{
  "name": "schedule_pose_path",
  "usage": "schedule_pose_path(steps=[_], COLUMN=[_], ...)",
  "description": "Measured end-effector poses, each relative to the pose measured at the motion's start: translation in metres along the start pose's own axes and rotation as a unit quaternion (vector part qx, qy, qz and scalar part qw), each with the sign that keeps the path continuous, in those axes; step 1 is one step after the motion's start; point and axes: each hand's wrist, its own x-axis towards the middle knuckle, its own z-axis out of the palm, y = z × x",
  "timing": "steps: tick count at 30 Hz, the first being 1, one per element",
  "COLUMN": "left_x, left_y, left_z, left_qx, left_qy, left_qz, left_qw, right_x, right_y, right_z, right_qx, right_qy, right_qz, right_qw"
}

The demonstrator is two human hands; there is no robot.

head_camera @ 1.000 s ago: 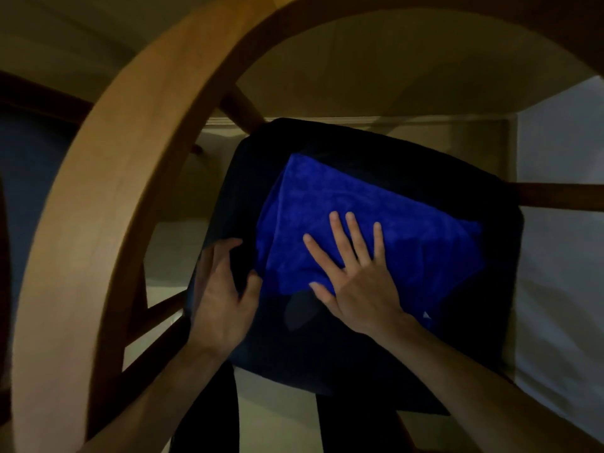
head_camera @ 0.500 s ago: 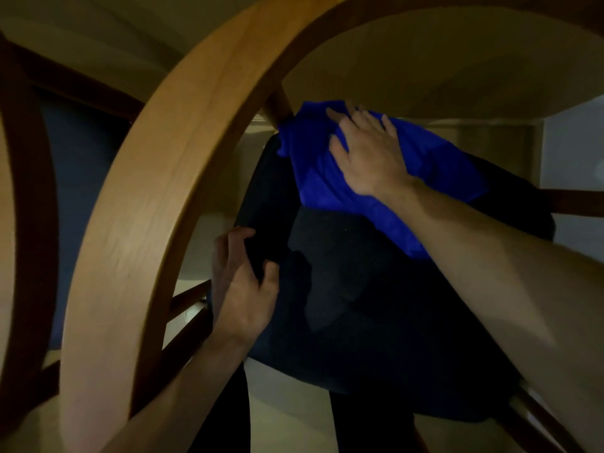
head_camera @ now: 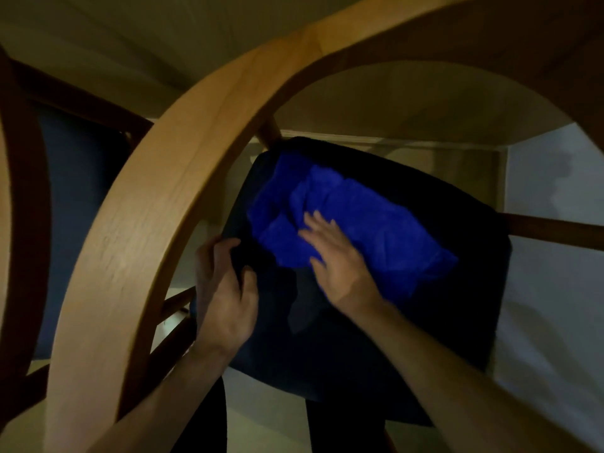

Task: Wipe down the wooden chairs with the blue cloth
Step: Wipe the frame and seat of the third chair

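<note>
Blue cloth (head_camera: 343, 223), bunched now, has come back from the dark seat's (head_camera: 376, 348) far corner to its middle under the flat, spread right hand (head_camera: 340, 266); the left hand (head_camera: 225, 289) still grips the seat's edge beside the wooden chair back (head_camera: 157, 230), so wiping looks mid-stroke.

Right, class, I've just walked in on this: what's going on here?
A person is wiping a chair. The right hand presses flat on a crumpled blue cloth spread over the dark seat cushion. The left hand grips the cushion's left edge, apparently to steady it. The curved wooden backrest arches close in front of the camera. The right hand is blurred, which suggests a wiping stroke.
</note>
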Motion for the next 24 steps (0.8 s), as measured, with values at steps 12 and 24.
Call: schedule_pose_path(steps=[12,24], left_x=[-0.001,0.021], left_y=[0.008,0.037], left_z=[-0.004,0.006], left_qx=[-0.075,-0.101], left_qy=[-0.016,-0.007], left_qz=[-0.036,-0.008], left_qw=[0.996,0.995], right_x=[-0.065,0.048], right_y=[-0.033,0.041], right_z=[-0.021,-0.068], right_qx=[0.061,-0.079], right_qy=[-0.094,-0.037], right_qz=[0.049,0.078], right_qw=[0.992,0.993])
